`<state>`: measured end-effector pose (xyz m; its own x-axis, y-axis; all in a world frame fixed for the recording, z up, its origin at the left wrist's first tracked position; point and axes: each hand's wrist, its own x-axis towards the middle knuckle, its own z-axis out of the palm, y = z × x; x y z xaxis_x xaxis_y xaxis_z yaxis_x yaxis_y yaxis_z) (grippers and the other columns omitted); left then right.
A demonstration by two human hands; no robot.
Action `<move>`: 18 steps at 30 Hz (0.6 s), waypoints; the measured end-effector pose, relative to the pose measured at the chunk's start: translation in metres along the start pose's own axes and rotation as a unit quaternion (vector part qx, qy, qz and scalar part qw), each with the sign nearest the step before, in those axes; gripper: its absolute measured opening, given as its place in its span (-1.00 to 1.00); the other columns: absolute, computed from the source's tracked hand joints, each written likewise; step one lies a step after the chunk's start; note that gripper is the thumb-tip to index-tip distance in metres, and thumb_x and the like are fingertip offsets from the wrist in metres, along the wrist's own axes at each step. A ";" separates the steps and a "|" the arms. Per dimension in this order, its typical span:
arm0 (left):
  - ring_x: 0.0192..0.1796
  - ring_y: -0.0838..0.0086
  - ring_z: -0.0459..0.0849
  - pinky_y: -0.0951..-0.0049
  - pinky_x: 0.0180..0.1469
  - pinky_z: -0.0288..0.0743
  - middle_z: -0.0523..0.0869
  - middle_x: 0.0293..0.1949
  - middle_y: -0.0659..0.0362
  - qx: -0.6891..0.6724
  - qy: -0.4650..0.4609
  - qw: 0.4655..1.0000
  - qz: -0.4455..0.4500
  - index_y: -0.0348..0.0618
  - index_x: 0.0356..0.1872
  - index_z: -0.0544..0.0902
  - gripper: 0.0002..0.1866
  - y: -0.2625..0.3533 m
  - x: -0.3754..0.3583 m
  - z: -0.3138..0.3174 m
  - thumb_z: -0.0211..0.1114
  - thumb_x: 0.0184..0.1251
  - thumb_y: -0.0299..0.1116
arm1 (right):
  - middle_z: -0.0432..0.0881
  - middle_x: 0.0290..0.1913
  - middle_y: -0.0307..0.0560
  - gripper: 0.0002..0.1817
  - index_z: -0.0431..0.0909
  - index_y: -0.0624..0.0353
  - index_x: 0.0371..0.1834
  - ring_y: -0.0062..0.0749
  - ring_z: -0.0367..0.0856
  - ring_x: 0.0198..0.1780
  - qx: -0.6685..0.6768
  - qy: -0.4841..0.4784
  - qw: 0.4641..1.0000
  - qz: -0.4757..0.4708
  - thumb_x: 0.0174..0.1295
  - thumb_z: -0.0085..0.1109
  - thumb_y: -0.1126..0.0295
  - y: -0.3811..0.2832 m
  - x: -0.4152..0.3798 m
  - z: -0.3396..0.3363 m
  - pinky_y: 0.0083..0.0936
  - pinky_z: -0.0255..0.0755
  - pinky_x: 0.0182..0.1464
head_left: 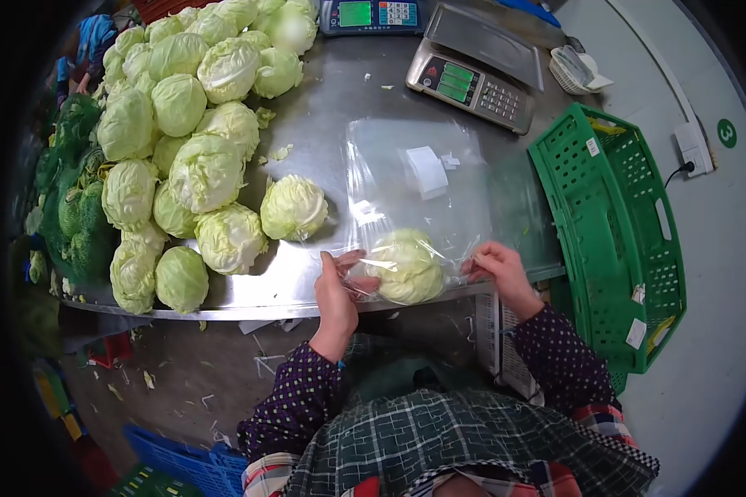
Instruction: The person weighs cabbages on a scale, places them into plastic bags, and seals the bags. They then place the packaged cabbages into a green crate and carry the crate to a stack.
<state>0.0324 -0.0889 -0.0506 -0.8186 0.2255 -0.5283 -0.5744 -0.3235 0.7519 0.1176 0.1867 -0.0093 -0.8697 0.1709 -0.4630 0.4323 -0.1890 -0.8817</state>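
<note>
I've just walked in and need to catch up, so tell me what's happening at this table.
Someone in a dark checked apron is handling a cabbage near the edge of a metal table, with clear plastic about it. The left hand is beside the cabbage, fingers spread; the right hand pinches the plastic on the other side. More cabbages are heaped to the left, a scale sits beyond the plastic, and a green crate is to the right.

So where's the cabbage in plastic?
Head view, just right of centre: the cabbage lies on the table at its near edge, between left hand and right hand.
</note>
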 end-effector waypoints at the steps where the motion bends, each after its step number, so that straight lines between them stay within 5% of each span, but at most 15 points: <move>1: -0.49 0.30 0.68 0.42 -0.34 0.62 0.69 -0.14 -0.12 -0.017 0.001 1.000 -0.008 -0.45 0.03 0.49 -0.32 0.001 0.003 0.003 -0.30 0.54 0.10 | 0.66 -0.25 -0.07 -0.78 0.48 0.33 -0.11 -0.48 0.61 -0.19 -0.097 0.021 0.991 -0.088 0.27 0.16 0.42 -0.013 0.001 0.004 -0.55 0.48 -0.11; 4: -0.49 0.24 0.69 0.34 -0.41 0.65 0.65 -0.05 -0.17 -0.051 -0.010 0.997 -0.050 -0.44 0.08 0.43 -0.30 -0.001 0.013 0.003 -0.31 0.52 0.13 | 0.65 -0.24 -0.07 -0.74 0.46 0.39 -0.12 -0.53 0.58 -0.19 -0.259 0.093 0.940 -0.202 0.25 0.19 0.41 -0.061 0.018 0.038 -0.57 0.46 -0.09; 7: -0.50 0.15 0.71 0.37 -0.52 0.65 0.68 -0.10 -0.15 -0.039 0.025 0.995 -0.091 -0.45 0.07 0.44 -0.26 0.012 0.015 0.007 -0.28 0.48 0.19 | 0.63 -0.34 -0.22 -0.76 0.46 0.35 -0.09 -0.71 0.51 -0.29 -0.225 0.069 0.953 -0.188 0.23 0.19 0.48 -0.086 0.046 0.072 -0.76 0.36 -0.26; 11: -0.56 0.12 0.70 0.32 -0.54 0.66 0.69 -0.14 -0.15 -0.007 0.039 0.991 -0.130 -0.51 0.01 0.46 -0.28 0.015 0.032 -0.002 -0.23 0.48 0.15 | 0.56 -0.50 -0.22 -0.73 0.45 0.35 -0.10 -0.73 0.43 -0.47 -0.160 0.084 0.965 -0.190 0.21 0.22 0.44 -0.071 0.068 0.066 -0.66 0.27 -0.47; 13: -0.64 0.17 0.65 0.32 -0.59 0.62 0.71 -0.36 -0.13 -0.004 0.051 0.984 -0.169 -0.54 -0.21 0.54 -0.44 0.007 0.044 -0.010 -0.08 0.47 -0.06 | 0.48 -0.62 -0.33 -0.77 0.44 0.32 -0.10 -0.79 0.32 -0.57 -0.123 0.188 0.958 -0.177 0.20 0.18 0.50 -0.054 0.063 0.048 -0.66 0.11 -0.58; 18: -0.68 0.36 0.56 0.39 -0.61 0.44 0.52 -0.77 0.08 0.201 -0.028 0.964 -0.171 -0.41 -0.69 0.55 -0.72 0.000 0.047 -0.011 0.13 0.17 -0.48 | 0.43 -0.66 -0.37 -0.79 0.44 0.29 -0.11 -0.80 0.34 -0.58 -0.164 0.196 0.964 -0.068 0.18 0.09 0.59 0.027 0.012 0.031 -0.67 0.15 -0.57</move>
<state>-0.0057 -0.0884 -0.0801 -0.5739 0.3092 -0.7583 -0.7551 0.1586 0.6361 0.1120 0.1536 -0.0361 -0.7946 0.5368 -0.2836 0.4291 0.1661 -0.8878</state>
